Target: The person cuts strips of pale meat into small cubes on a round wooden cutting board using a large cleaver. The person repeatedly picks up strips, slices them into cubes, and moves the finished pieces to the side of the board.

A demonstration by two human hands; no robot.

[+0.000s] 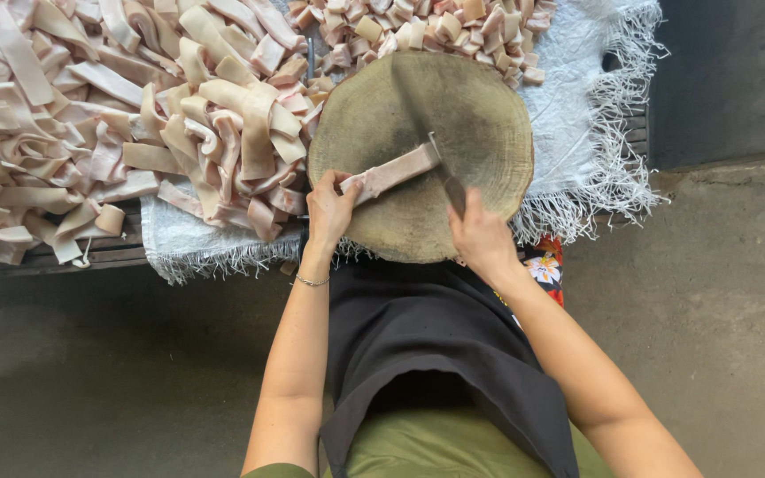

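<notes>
The left hand pins a soft, probably slippery pork-skin strip by its near-left end on the round chopping block; the right hand grips a cleaver.

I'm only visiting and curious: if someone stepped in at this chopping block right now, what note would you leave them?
Left hand: pins one end of a pale strip flat on the round block.
Right hand: grip closed on a knife, blade resting across the strip's far end.
Done: a heap of cut cubes lies beyond the block, on the white cloth.
Left: this strip is uncut, and a large pile of strips waits to the left.
</notes>
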